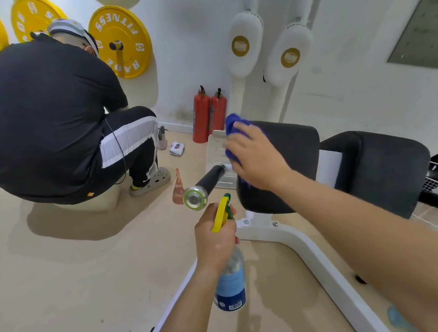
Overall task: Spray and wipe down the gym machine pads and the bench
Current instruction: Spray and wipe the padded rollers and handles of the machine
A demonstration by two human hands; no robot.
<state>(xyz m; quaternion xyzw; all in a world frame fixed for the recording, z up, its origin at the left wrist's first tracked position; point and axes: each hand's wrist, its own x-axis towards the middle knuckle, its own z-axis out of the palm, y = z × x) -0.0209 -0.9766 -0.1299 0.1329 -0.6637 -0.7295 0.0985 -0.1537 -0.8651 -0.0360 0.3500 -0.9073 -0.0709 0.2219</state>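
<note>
My right hand (258, 158) presses a blue cloth (233, 127) onto the left end of a black machine pad (290, 143). A second black pad (381, 169) sits just to its right on the same white frame (294, 241). My left hand (215, 239) grips a spray bottle (230, 282) with a yellow trigger and green nozzle, held upright below the pad, nozzle toward it. A black handle with a silver end cap (195, 199) sticks out beside the bottle.
A person in black (47, 115) crouches on the floor at the left. Two red fire extinguishers (209, 114) stand against the wall. Yellow weight plates (120, 41) hang behind. White roller pads (246, 42) are above. A small orange bottle (178, 188) stands on the floor.
</note>
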